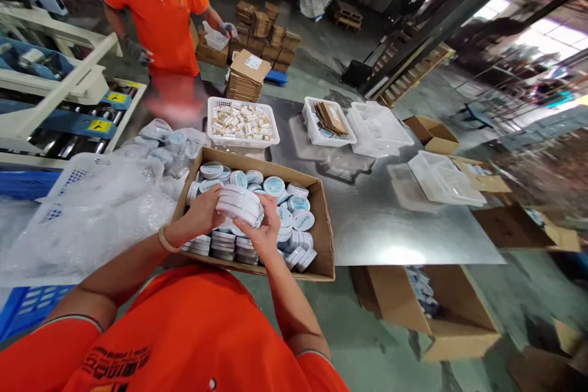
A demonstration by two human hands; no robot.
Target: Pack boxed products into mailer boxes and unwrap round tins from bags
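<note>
Between my two hands is a short stack of round white discs (239, 203), held tilted above an open cardboard box (327, 239). My left hand (205, 208) grips the stack's left side, and my right hand (263, 226) is closed around its right and lower edge. Many round white tins with pale blue printed labels (274, 186) fill the box. Some lie loose and face up; along the near side several stand in neat stacks (223, 245). What is directly under my hands is hidden.
Left of the box lie clear plastic bags (114, 208) and more bagged tins (158, 130). Beyond it are a white basket of small white-and-gold pieces (243, 124), a basket with cardboard pieces (329, 121) and clear bins (379, 125). A co-worker (154, 6) stands across the metal table (395, 214).
</note>
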